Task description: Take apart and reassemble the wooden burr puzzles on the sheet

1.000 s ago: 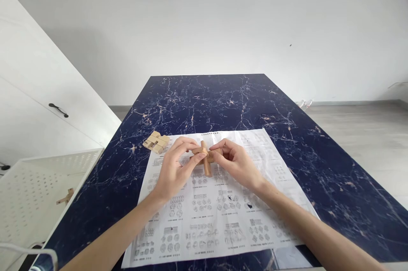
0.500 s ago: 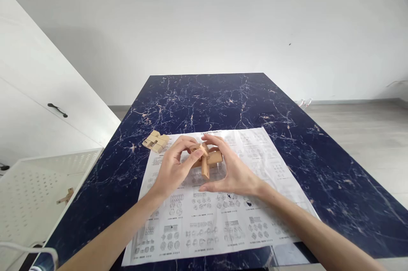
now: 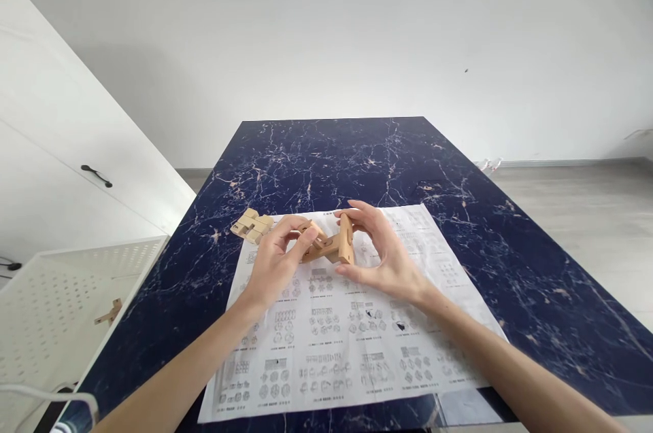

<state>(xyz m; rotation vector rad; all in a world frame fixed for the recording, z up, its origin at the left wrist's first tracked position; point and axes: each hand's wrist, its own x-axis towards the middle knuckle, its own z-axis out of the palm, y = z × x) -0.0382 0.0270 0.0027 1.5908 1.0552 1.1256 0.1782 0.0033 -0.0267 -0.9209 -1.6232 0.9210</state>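
My left hand (image 3: pixel 273 263) pinches some light wooden puzzle pieces (image 3: pixel 320 251) between thumb and fingers, over the printed sheet. In my right hand (image 3: pixel 388 260) a notched wooden puzzle bar (image 3: pixel 345 240) is gripped near its two ends, thumb at the near end and fingers at the far one. This bar stands crosswise at the right end of the left hand's pieces. Whether they interlock cannot be made out. Part of the left hand's pieces is hidden behind its fingers.
Paler interlocked wooden pieces (image 3: pixel 252 226) lie left of the hands, by the corner of the instruction sheet (image 3: pixel 326 378). The sheet covers the near part of the blue marbled table (image 3: pixel 326 161). Another wooden piece (image 3: pixel 109 312) is in the white perforated bin (image 3: pixel 56 297) at left.
My right hand has moved slightly right and now grips the crosswise bar, which has shifted right along the left hand's pieces. The left hand keeps its hold.
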